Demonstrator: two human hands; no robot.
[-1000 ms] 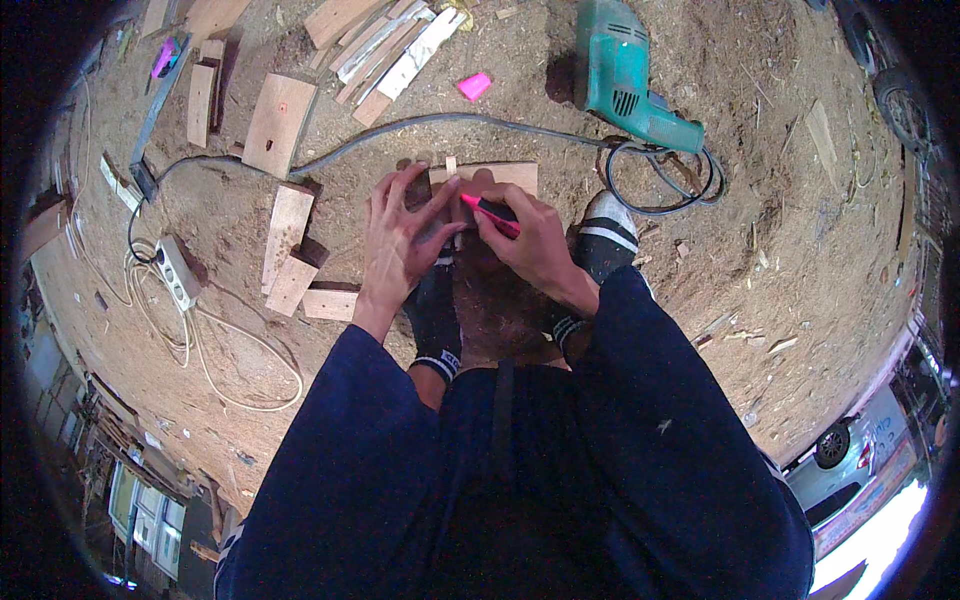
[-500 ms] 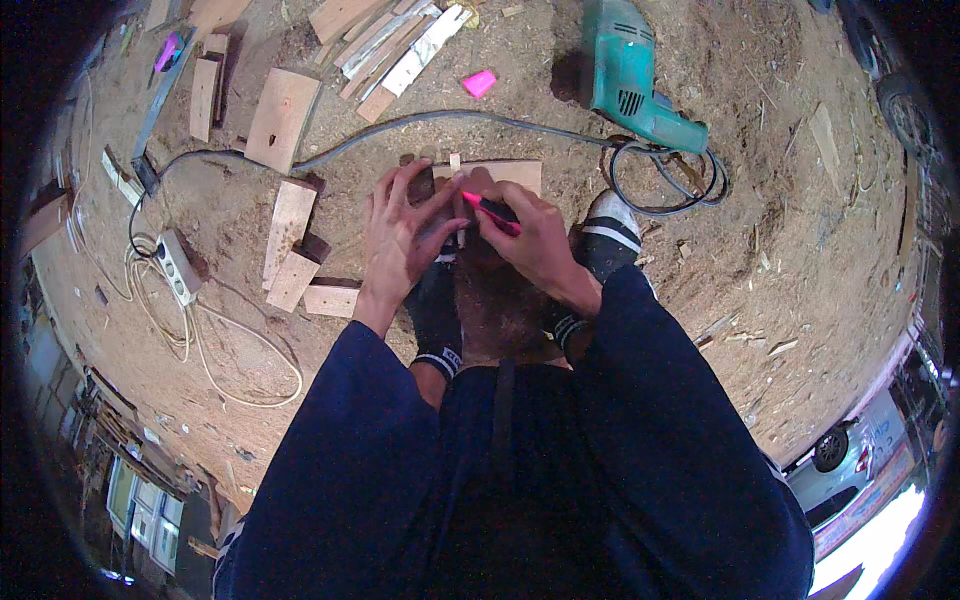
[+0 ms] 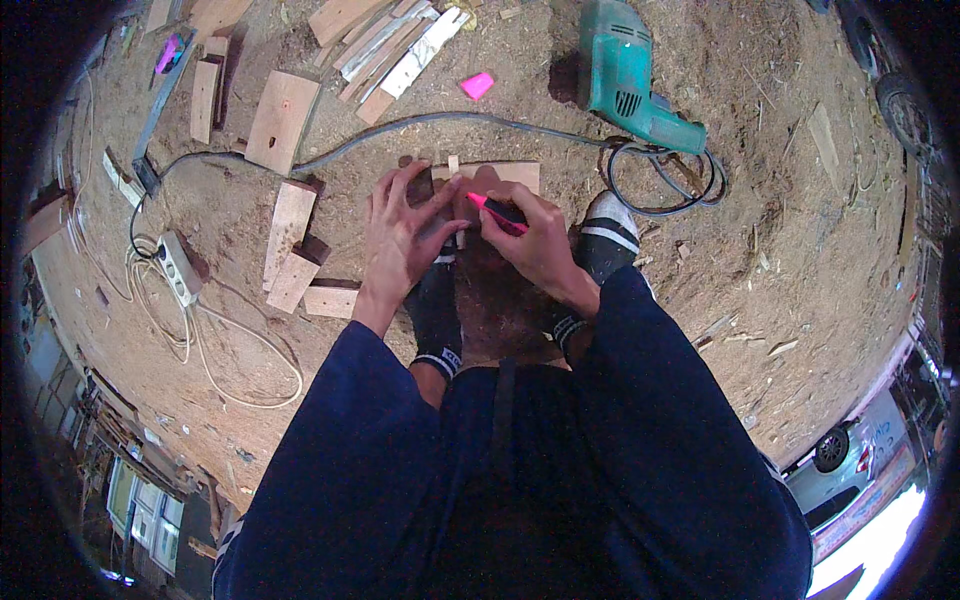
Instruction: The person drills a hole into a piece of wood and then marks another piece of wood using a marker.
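A wooden board [image 3: 515,178] lies on the ground between my feet, and a thin pale wooden strip [image 3: 454,164] crosses it. My left hand [image 3: 400,225] holds the strip down against the board, thumb and index finger on either side of it. A pink and black marker [image 3: 508,218] is gripped in my right hand [image 3: 545,245], its pink tip pointing left, close to the strip and the left fingers. Whether the tip touches the wood I cannot tell. The hands and their shadow cover part of the board.
Ahead to the right lies a green power drill [image 3: 620,75]; its dark cable [image 3: 400,122] runs left across the dirt. A pink cap [image 3: 477,85] lies ahead. Wood offcuts [image 3: 290,220] and a white power strip [image 3: 178,268] are at left. My shoes [image 3: 608,235] flank the board.
The marker tip has shifted slightly right, away from the strip, with my right hand. My left hand stays nearly where it was.
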